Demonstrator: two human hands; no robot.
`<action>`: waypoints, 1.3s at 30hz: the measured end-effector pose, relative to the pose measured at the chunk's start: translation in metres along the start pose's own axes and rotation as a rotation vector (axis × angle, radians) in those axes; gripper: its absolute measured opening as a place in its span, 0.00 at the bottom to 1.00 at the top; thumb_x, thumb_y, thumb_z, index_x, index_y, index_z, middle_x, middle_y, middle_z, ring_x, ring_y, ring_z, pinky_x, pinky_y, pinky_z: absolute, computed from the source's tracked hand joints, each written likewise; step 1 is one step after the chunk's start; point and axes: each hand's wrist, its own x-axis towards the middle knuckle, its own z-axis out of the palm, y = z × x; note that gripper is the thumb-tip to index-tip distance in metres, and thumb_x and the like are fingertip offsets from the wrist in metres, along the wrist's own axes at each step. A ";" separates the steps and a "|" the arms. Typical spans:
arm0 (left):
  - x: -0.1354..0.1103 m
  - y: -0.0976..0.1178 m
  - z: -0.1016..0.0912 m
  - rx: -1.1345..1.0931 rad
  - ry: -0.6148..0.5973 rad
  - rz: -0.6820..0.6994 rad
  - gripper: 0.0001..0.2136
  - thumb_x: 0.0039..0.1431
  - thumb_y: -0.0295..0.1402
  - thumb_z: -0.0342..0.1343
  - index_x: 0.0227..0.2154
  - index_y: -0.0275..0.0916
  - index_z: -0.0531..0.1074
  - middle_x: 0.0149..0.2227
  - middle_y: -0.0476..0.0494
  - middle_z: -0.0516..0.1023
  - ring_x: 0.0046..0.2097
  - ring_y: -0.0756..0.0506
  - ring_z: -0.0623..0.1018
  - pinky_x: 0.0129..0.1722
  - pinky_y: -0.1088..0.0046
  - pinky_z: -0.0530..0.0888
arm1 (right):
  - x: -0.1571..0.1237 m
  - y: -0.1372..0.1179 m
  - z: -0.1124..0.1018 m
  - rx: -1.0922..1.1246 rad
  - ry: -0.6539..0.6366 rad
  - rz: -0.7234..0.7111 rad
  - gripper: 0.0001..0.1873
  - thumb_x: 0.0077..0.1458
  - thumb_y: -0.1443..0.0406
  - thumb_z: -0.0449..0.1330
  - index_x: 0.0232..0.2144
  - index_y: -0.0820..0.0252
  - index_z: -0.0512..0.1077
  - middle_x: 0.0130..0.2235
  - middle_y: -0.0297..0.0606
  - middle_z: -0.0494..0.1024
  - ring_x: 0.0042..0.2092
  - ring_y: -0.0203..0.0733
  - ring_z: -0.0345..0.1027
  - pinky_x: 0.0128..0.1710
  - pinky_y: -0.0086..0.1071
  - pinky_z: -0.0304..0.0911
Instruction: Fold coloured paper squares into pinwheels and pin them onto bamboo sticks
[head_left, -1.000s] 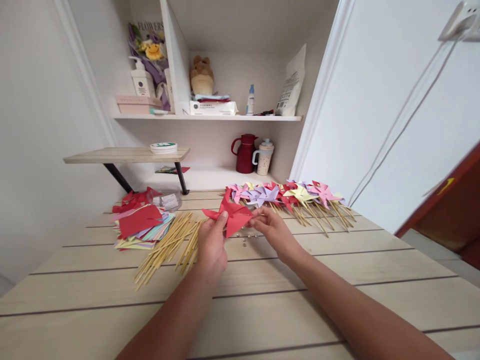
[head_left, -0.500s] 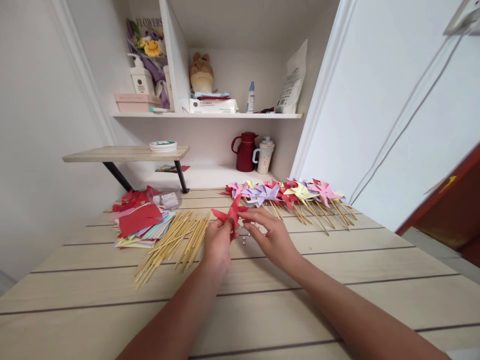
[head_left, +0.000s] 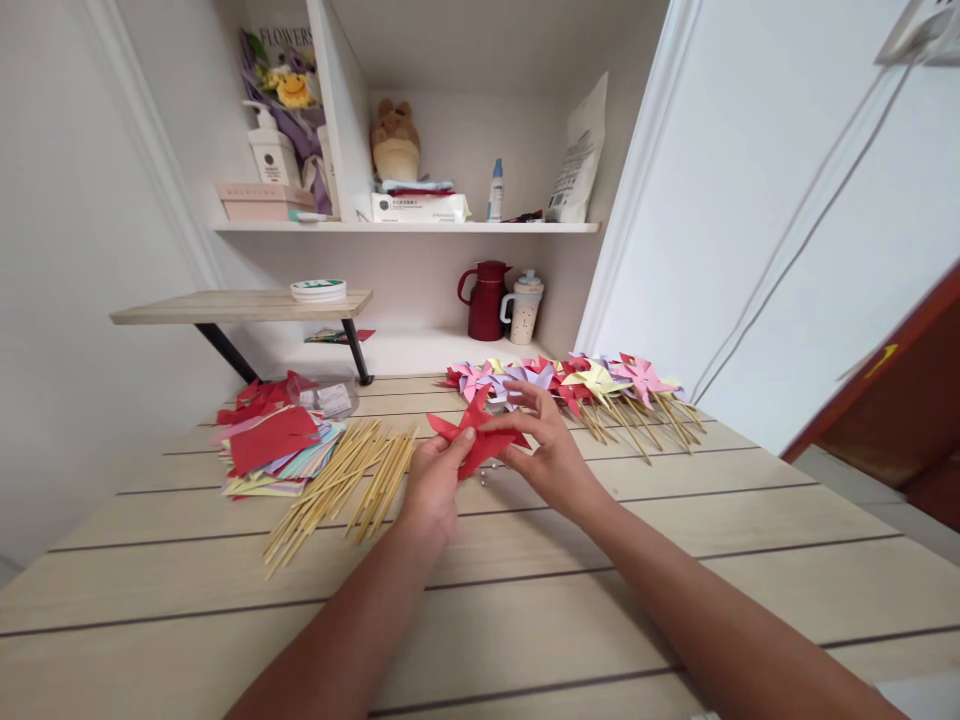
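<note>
A red paper pinwheel (head_left: 472, 462) with pointed blades is held above the table between my two hands. My left hand (head_left: 433, 488) grips its left side, thumb on top and fingers behind the paper. My right hand (head_left: 553, 462) is at the pinwheel's right side, with the index fingertip at its middle and the thumb by a right blade. The other right fingers are raised. Whether a small piece sits under the right fingertips is hidden. Several tiny pale beads (head_left: 484, 480) lie on the table just below the pinwheel.
Wooden sticks (head_left: 337, 490) lie left of my hands, beside a stack of coloured paper (head_left: 274, 440) and a clear plastic box (head_left: 330, 398). Finished pinwheels (head_left: 600, 382) on sticks lie at the back right. A small raised shelf (head_left: 247, 308) stands back left; a red jug (head_left: 488, 303) and cup (head_left: 525, 308) stand behind.
The red pinwheel has turned to face up more openly, showing more of its blades. My right hand has moved in onto its middle and right blade, with the fingers lifted higher.
</note>
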 end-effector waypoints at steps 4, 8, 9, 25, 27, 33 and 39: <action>-0.002 -0.002 0.001 0.022 -0.104 -0.049 0.13 0.42 0.36 0.73 0.28 0.34 0.80 0.29 0.42 0.81 0.30 0.50 0.76 0.28 0.77 0.68 | 0.004 -0.005 -0.009 -0.005 -0.053 -0.034 0.12 0.53 0.64 0.68 0.42 0.46 0.80 0.67 0.38 0.55 0.68 0.56 0.50 0.64 0.54 0.54; -0.004 -0.001 0.001 0.031 -0.167 -0.066 0.14 0.41 0.38 0.73 0.28 0.34 0.80 0.28 0.43 0.80 0.29 0.51 0.75 0.29 0.76 0.68 | 0.005 -0.005 -0.011 0.126 -0.190 0.010 0.04 0.56 0.62 0.66 0.35 0.48 0.82 0.60 0.40 0.67 0.64 0.52 0.59 0.63 0.51 0.57; -0.004 -0.001 0.001 0.033 -0.171 -0.064 0.15 0.40 0.38 0.74 0.28 0.34 0.80 0.29 0.43 0.80 0.29 0.52 0.74 0.29 0.76 0.68 | 0.005 -0.005 -0.010 0.164 -0.206 0.035 0.04 0.56 0.61 0.66 0.35 0.48 0.82 0.58 0.40 0.69 0.63 0.52 0.60 0.62 0.50 0.58; -0.002 0.002 -0.002 0.042 -0.072 0.061 0.13 0.45 0.37 0.70 0.31 0.33 0.80 0.30 0.41 0.82 0.33 0.48 0.78 0.39 0.72 0.72 | 0.005 0.001 -0.009 0.385 -0.122 0.288 0.05 0.51 0.58 0.70 0.30 0.49 0.81 0.58 0.38 0.69 0.65 0.50 0.57 0.62 0.50 0.56; -0.001 0.001 -0.002 0.065 -0.049 0.074 0.13 0.44 0.38 0.70 0.28 0.34 0.79 0.28 0.44 0.81 0.29 0.50 0.75 0.36 0.74 0.71 | 0.005 0.002 -0.009 0.377 -0.118 0.306 0.06 0.51 0.57 0.70 0.28 0.50 0.80 0.56 0.38 0.70 0.64 0.51 0.57 0.63 0.51 0.55; -0.002 0.000 -0.001 0.046 -0.055 0.071 0.16 0.43 0.40 0.72 0.31 0.33 0.80 0.33 0.38 0.83 0.34 0.45 0.80 0.38 0.70 0.73 | 0.005 0.001 -0.008 0.371 -0.139 0.313 0.06 0.51 0.56 0.69 0.30 0.49 0.82 0.57 0.39 0.71 0.65 0.52 0.57 0.62 0.49 0.57; -0.004 0.001 -0.002 0.044 -0.074 0.049 0.15 0.44 0.39 0.71 0.32 0.33 0.79 0.35 0.35 0.84 0.37 0.41 0.82 0.42 0.64 0.75 | 0.003 -0.002 -0.005 0.396 -0.191 0.314 0.08 0.50 0.53 0.70 0.32 0.47 0.83 0.55 0.39 0.72 0.63 0.52 0.60 0.61 0.49 0.59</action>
